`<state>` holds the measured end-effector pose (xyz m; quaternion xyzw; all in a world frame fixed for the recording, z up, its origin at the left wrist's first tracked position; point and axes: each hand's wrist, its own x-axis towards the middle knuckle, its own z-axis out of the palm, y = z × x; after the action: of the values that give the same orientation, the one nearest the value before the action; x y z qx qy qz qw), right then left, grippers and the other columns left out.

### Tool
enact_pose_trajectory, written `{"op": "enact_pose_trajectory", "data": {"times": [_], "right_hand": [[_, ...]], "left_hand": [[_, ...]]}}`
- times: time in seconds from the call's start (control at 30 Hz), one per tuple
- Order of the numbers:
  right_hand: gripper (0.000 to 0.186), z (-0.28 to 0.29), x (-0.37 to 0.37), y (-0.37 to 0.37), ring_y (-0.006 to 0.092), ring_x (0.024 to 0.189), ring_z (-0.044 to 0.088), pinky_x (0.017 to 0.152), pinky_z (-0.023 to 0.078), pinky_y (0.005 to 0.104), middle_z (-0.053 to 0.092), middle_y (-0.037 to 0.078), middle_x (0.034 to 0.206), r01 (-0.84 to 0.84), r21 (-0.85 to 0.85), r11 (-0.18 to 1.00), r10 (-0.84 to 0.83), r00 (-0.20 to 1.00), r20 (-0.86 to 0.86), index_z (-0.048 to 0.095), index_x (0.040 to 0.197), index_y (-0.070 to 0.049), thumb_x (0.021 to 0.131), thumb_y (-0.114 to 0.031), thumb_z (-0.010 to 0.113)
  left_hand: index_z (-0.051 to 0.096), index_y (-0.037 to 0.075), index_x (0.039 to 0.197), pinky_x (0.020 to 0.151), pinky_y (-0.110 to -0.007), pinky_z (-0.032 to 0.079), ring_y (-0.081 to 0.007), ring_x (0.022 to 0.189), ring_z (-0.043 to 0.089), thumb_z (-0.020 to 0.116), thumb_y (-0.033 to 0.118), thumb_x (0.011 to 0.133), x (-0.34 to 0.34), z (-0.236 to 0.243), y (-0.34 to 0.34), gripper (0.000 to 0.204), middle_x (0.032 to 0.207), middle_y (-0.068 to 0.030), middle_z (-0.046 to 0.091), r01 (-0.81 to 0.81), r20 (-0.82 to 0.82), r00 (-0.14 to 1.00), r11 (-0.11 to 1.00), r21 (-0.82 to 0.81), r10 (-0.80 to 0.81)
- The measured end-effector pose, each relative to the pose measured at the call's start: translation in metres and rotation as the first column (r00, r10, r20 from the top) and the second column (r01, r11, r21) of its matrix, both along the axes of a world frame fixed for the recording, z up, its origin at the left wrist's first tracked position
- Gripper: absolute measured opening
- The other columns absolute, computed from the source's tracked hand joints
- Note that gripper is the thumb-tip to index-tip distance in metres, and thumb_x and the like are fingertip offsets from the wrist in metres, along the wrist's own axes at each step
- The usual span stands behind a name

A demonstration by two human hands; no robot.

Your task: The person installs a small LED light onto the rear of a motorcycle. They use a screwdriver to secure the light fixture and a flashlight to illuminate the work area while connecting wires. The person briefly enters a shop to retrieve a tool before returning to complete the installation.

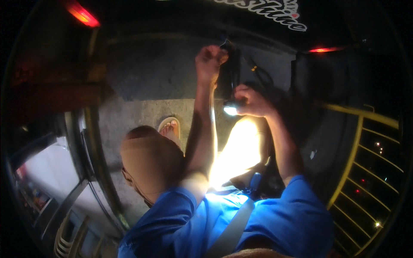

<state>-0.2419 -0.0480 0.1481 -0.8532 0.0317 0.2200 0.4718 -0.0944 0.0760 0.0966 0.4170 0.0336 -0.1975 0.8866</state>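
Far left there's a glowing red light (84, 16), then a sandaled foot (170, 127) on the floor (137, 112). Left hand (211, 59) is out at the far middle, fingers curled together right by a thin wire (225, 41); honestly can't tell if they've actually got it. I'd guess that wire's super light, bendy and easy to snap, so pinch it a bit back from the tip. Nearer and slightly right, the small lit lamp (231, 111) is in the right hand (251, 103), fingers wrapped on it, glare all over the right leg (241, 148). Probably light, hard, kinda slick, so hold the body, not the bright end. Beyond that, a dark cord (254, 69) with a yellow band, likely floppy. Writing-wise: white script lettering (275, 17) with a little red heart, far side, partly cut off; no readable label on the lamp. Yellow railing (350, 160) at right.
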Motion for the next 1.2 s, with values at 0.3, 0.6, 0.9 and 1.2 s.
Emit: {"op": "enact_pose_trajectory", "data": {"times": [0.3, 0.6, 0.9, 1.2], "right_hand": [[0.037, 0.007, -0.001, 0.005, 0.0214, 0.102, 0.055, 0.086, 0.044, 0.0317, 0.055, 0.009, 0.107, 0.087, 0.058, 0.995, -0.088, 0.996, 0.015, 0.063, 0.089, 0.003, 0.061, -0.018, 0.075], [0.036, 0.035, -0.007, -0.016, 0.018, 0.103, 0.059, 0.076, 0.053, 0.0297, 0.053, 0.008, 0.118, 0.135, -0.013, 0.991, -0.135, 0.987, -0.084, 0.061, 0.106, 0.002, 0.071, -0.004, 0.068], [0.041, 0.044, -0.009, -0.028, 0.0211, 0.116, 0.053, 0.096, 0.044, 0.0343, 0.054, 0.007, 0.121, 0.136, -0.062, 0.989, -0.141, 0.985, -0.101, 0.061, 0.109, -0.002, 0.069, -0.005, 0.072], [0.041, 0.044, -0.01, -0.026, 0.0197, 0.112, 0.054, 0.094, 0.044, 0.0322, 0.056, 0.009, 0.116, 0.053, -0.086, 0.995, -0.057, 0.998, -0.04, 0.061, 0.109, 0.0, 0.069, -0.006, 0.071]], "left_hand": [[0.058, 0.003, 0.096, 0.074, -0.028, 0.056, -0.0148, 0.075, 0.066, 0.069, 0.0, 0.085, -0.001, 0.0, 0.0, 0.016, 0.086, -0.0072, 0.066, -0.038, -0.015, 0.999, 0.997, -0.063, 0.037], [0.058, 0.004, 0.097, 0.077, -0.031, 0.057, -0.0144, 0.076, 0.066, 0.07, 0.001, 0.084, -0.002, 0.01, 0.004, 0.018, 0.086, -0.007, 0.066, -0.038, -0.031, 0.999, 0.998, -0.048, 0.037], [0.059, 0.003, 0.098, 0.073, -0.024, 0.047, -0.0111, 0.076, 0.059, 0.068, 0.007, 0.085, -0.009, 0.021, 0.009, 0.016, 0.083, -0.003, 0.063, -0.022, -0.011, 1.0, 0.998, 0.056, 0.023], [0.057, 0.001, 0.101, 0.071, -0.026, 0.048, -0.011, 0.073, 0.057, 0.058, 0.008, 0.091, -0.015, 0.003, 0.0, 0.012, 0.081, -0.0036, 0.06, -0.109, 0.015, 0.994, 0.993, -0.055, 0.11]]}}
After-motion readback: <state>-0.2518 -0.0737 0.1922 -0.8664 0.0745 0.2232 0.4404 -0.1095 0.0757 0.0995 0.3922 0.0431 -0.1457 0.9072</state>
